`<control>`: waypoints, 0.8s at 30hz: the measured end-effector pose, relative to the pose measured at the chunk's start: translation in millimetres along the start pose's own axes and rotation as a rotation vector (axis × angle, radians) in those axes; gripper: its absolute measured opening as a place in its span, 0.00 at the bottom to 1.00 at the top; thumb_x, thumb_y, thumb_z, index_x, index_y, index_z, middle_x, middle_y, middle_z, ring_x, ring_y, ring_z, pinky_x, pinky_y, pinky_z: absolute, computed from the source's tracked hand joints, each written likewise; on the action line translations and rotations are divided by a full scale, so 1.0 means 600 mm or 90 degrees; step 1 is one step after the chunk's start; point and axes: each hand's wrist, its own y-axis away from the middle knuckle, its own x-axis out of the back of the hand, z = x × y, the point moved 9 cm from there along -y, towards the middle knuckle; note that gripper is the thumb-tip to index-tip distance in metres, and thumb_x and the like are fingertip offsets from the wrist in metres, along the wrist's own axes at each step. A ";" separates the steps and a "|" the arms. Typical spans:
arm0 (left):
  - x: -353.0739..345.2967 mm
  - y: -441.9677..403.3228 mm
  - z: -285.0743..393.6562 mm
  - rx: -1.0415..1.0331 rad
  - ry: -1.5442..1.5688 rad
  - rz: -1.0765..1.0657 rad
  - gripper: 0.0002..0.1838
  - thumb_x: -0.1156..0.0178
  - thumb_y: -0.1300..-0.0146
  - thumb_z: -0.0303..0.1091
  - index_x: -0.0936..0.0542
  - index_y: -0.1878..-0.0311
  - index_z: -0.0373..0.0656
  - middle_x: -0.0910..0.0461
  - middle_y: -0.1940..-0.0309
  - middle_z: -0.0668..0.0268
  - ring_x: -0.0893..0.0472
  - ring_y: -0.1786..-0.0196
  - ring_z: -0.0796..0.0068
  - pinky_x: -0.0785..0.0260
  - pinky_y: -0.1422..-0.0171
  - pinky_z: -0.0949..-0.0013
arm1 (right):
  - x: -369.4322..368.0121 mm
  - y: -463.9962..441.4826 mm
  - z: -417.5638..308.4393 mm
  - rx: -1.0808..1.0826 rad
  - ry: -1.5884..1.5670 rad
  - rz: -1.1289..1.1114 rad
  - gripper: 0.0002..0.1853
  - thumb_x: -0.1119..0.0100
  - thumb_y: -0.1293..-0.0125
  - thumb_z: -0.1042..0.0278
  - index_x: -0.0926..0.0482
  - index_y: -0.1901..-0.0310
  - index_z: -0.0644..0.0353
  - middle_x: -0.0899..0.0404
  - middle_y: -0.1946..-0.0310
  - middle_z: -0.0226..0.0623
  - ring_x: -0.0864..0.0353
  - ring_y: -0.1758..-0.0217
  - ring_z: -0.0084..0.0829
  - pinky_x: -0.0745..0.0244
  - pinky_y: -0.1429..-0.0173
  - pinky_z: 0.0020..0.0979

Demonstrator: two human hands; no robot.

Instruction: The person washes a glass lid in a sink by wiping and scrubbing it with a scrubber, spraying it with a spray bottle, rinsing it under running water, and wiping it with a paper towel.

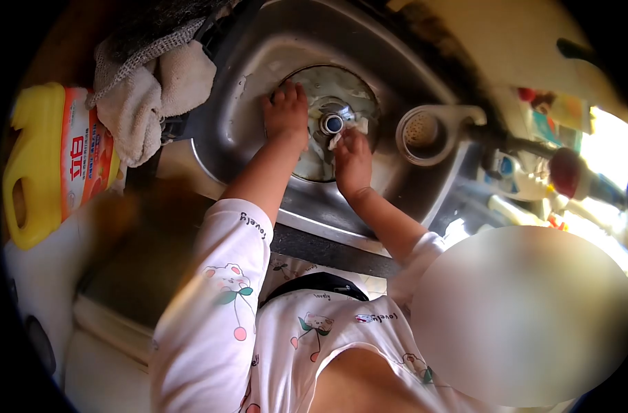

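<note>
A round glass pot lid with a metal rim and a silver-ringed knob lies in the steel sink, knob facing up. My left hand grips the lid at its left side, fingers bent over the glass near the rim. Just below and right of the knob, my right hand is closed on a small white cloth pressed against the lid. Only bits of the cloth show past the fingers.
A clear handled cup sits at the sink's right side. Beige rags hang at the left, beside a yellow detergent jug. Bottles stand at the right. A blurred round patch covers the lower right.
</note>
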 end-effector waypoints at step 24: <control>-0.001 0.002 0.001 -0.003 0.004 0.014 0.64 0.22 0.74 0.41 0.51 0.31 0.49 0.50 0.30 0.65 0.45 0.31 0.65 0.55 0.29 0.51 | 0.003 0.026 -0.055 0.219 -0.167 -0.117 0.16 0.49 0.44 0.73 0.25 0.53 0.60 0.27 0.56 0.40 0.29 0.52 0.43 0.31 0.49 0.40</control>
